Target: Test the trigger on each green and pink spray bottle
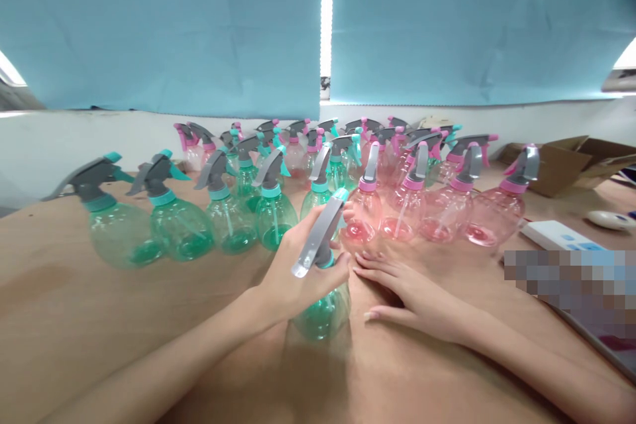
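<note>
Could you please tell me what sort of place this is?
Probably a workroom or office, though I cannot be sure. Many spray bottles are set out on a wooden table, a cardboard box sits open at the right, and blue coverings hang behind.

Bare all along the left forearm (189, 351), and bare again along the right forearm (536, 361)! Look at that right grip (420, 295): slim, tapering fingers (380, 276), longish thumbnail (368, 316). Slender at the left grip (289, 286) too, bare-wristed!
</note>
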`<state>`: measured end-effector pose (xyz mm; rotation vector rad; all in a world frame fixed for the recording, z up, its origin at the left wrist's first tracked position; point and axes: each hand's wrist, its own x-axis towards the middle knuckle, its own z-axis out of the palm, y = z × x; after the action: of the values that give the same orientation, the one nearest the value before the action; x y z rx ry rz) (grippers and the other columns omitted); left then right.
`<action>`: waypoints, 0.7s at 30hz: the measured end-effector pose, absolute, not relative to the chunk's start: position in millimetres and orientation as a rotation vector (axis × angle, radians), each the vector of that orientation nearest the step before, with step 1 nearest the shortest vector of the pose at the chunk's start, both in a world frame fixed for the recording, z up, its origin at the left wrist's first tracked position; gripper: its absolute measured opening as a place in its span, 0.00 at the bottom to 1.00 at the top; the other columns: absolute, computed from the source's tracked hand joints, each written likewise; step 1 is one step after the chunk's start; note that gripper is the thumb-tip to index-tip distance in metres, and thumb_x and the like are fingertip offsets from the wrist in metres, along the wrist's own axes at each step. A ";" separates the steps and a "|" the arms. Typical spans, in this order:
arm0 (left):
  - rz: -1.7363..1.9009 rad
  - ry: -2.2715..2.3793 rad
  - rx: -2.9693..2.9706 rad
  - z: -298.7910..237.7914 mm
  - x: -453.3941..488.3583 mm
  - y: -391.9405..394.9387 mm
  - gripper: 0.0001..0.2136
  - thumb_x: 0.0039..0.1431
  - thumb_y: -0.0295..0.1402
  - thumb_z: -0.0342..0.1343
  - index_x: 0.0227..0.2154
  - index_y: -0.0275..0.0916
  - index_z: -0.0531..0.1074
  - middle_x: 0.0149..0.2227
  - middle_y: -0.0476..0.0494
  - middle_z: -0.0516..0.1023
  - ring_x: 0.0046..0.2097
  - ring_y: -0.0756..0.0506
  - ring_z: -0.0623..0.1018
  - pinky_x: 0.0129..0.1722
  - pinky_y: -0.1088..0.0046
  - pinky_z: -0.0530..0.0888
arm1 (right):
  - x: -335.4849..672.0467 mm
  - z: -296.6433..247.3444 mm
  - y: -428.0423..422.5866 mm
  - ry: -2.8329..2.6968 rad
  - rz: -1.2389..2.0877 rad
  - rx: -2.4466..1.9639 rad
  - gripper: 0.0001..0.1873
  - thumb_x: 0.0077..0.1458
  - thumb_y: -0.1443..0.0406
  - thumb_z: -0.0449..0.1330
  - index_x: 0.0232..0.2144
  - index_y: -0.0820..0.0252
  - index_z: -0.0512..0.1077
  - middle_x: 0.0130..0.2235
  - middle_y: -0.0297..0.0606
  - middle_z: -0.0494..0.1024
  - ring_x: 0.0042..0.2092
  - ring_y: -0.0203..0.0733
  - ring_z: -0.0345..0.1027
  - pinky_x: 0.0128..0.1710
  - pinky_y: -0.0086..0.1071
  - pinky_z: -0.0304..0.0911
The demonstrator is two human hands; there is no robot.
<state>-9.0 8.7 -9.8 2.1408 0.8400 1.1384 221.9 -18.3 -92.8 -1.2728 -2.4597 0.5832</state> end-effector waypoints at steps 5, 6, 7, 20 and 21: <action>1.086 0.871 2.155 -10.9 -10.6 10.8 0.26 0.52 0.25 0.56 0.55 0.45 0.64 0.45 0.44 0.75 0.33 0.49 0.78 0.33 0.73 0.76 | 222.8 -94.3 -17.9 -2.451 0.594 -1.260 0.40 0.57 0.44 0.58 0.66 0.51 0.55 0.68 0.41 0.55 0.68 0.55 0.47 0.66 0.53 0.47; 1.081 0.877 2.160 -10.5 -10.5 10.8 0.26 0.51 0.25 0.56 0.54 0.45 0.64 0.45 0.44 0.75 0.33 0.49 0.78 0.34 0.73 0.76 | 222.8 -94.4 -18.0 -2.451 0.591 -1.255 0.40 0.58 0.44 0.58 0.66 0.51 0.55 0.68 0.41 0.55 0.68 0.55 0.47 0.66 0.53 0.47; 1.078 0.883 2.161 -9.8 -10.2 10.6 0.25 0.51 0.25 0.56 0.54 0.45 0.65 0.45 0.44 0.75 0.33 0.50 0.78 0.34 0.73 0.76 | 222.8 -94.3 -18.1 -2.450 0.588 -1.251 0.40 0.58 0.44 0.57 0.66 0.51 0.55 0.68 0.42 0.55 0.68 0.55 0.47 0.66 0.53 0.46; 1.132 0.924 2.093 -5.4 -5.0 3.3 0.20 0.53 0.27 0.53 0.51 0.39 0.66 0.40 0.45 0.74 0.30 0.50 0.74 0.32 0.71 0.74 | 220.7 -90.2 -18.6 -2.477 0.570 -1.280 0.40 0.58 0.43 0.56 0.66 0.54 0.56 0.68 0.42 0.55 0.68 0.54 0.47 0.66 0.53 0.46; 1.133 0.926 2.094 -5.3 -5.2 3.3 0.20 0.53 0.27 0.53 0.50 0.40 0.66 0.40 0.45 0.75 0.30 0.50 0.75 0.32 0.71 0.74 | 220.6 -89.9 -18.6 -2.481 0.568 -1.284 0.40 0.58 0.43 0.56 0.66 0.55 0.57 0.68 0.42 0.55 0.68 0.54 0.47 0.66 0.54 0.46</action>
<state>-5.2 3.3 -5.3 2.0943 0.9262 1.1332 220.6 -18.6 -89.9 -1.2837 -2.4809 0.5680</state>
